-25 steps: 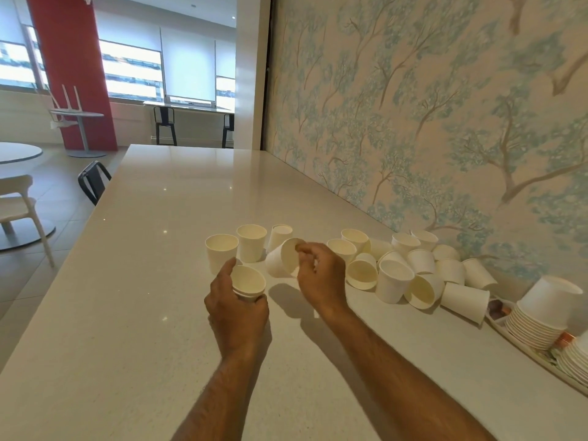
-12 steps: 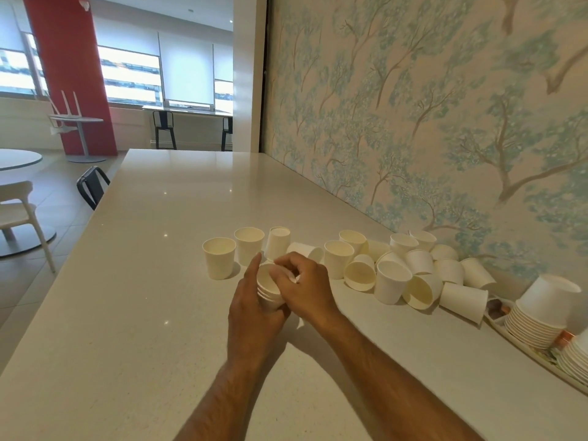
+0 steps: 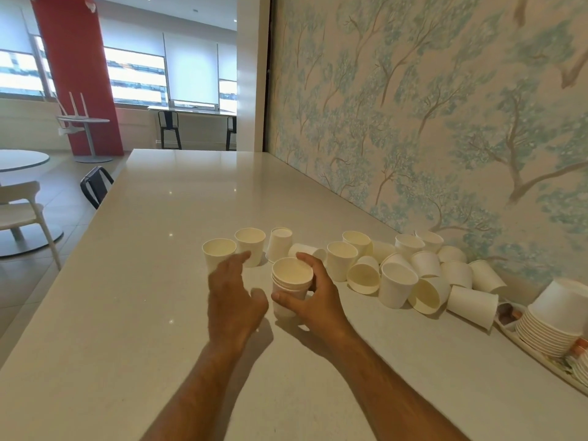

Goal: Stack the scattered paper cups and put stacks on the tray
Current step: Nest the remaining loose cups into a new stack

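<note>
Head view: my right hand (image 3: 313, 300) grips a short stack of nested white paper cups (image 3: 291, 283), thumb on the near side and fingers curled round the far side; the stack stands upright on the white countertop (image 3: 133, 313), just at centre. My left hand (image 3: 234, 297) sits at about nine o'clock from the stack, just beside it and not touching it, fingers loosely spread and holding nothing. Its index finger points toward an upright single cup (image 3: 219, 254) at eleven o'clock; whether it touches that cup I cannot tell. A second upright cup (image 3: 250, 246) stands just beside that one, then an upside-down cup (image 3: 280, 245) at twelve.

From one to three o'clock of the stack lies the scattered pile of loose cups (image 3: 413, 275), some upright, several tipped on their sides, crowded against the tree-patterned wall (image 3: 445, 122). At four o'clock, at the frame's right edge, a narrow tray (image 3: 525, 343) carries a stack of upside-down white bowls (image 3: 556, 316).
</note>
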A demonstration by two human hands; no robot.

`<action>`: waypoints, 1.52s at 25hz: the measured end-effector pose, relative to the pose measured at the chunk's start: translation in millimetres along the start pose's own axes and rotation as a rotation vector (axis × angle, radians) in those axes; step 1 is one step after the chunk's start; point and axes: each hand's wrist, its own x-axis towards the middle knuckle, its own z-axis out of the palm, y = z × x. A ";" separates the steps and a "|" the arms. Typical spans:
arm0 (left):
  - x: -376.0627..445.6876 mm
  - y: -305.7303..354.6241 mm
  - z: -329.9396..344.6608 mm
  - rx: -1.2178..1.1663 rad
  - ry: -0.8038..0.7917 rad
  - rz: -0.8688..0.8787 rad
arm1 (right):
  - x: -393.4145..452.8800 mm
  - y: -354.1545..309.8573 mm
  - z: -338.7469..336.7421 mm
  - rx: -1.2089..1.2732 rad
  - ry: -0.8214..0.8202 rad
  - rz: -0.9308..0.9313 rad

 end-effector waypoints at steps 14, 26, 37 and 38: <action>55.8 -26.2 -16.7 0.633 -0.065 0.394 | 7.0 15.0 -2.5 -0.088 0.103 -0.056; 10.3 45.0 1.1 0.410 -0.298 0.607 | 1.8 12.7 0.1 -0.074 0.153 -0.013; 53.7 13.5 19.4 0.206 -0.247 0.431 | 6.4 16.1 -1.2 -0.166 0.168 -0.102; 63.3 7.3 21.3 0.375 -0.243 0.430 | 6.9 16.9 -1.3 -0.188 0.165 -0.112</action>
